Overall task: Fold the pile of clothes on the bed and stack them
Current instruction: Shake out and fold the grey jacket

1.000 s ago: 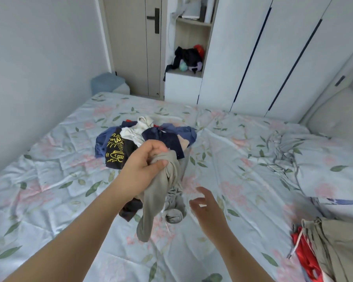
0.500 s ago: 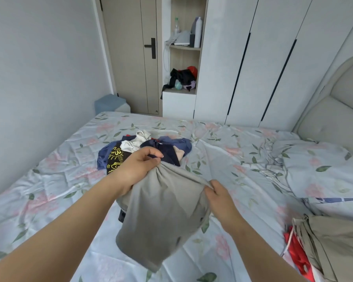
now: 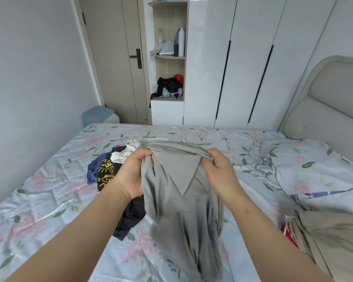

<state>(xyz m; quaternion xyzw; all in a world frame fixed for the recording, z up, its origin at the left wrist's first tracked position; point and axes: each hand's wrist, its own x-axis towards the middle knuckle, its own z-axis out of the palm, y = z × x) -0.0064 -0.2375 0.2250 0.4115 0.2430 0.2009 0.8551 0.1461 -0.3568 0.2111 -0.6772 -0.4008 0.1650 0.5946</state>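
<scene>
Left hand [image 3: 132, 174]: the fingers are curling round the upper left corner of the grey garment [image 3: 181, 216], gripping a bunch of cloth.
Right hand [image 3: 220, 174]: the thumb and fingers are pinching the upper right corner of the same garment, level with the left hand.
Grey garment: it is hanging between and below the two hands, lifted off the bed [image 3: 49, 200]. A triangular flap is falling over its front just under the held edge. The lower part is blurring and bunching, so its outline cannot be told.
Key relation: the held edge is running side to side from hand to hand, while the long axis is dropping straight down from both hands toward the person. Neither hand is nearer, as each is holding one corner.
Coming move (judged): the hands are probably preparing to draw apart and lay the cloth flat on the bed below them.
Pile of clothes [image 3: 108, 169]: it is lying on the bed just beyond and to the left of the left hand, partly hidden by it. A dark piece is trailing under the left wrist.
Khaki garment [image 3: 330, 237]: it is lying well to the right of the right hand, over a red item [image 3: 287, 233]. Whether it is folded cannot be told.
Progress (judged): the task is looking early, with most of the pile unfolded.
</scene>
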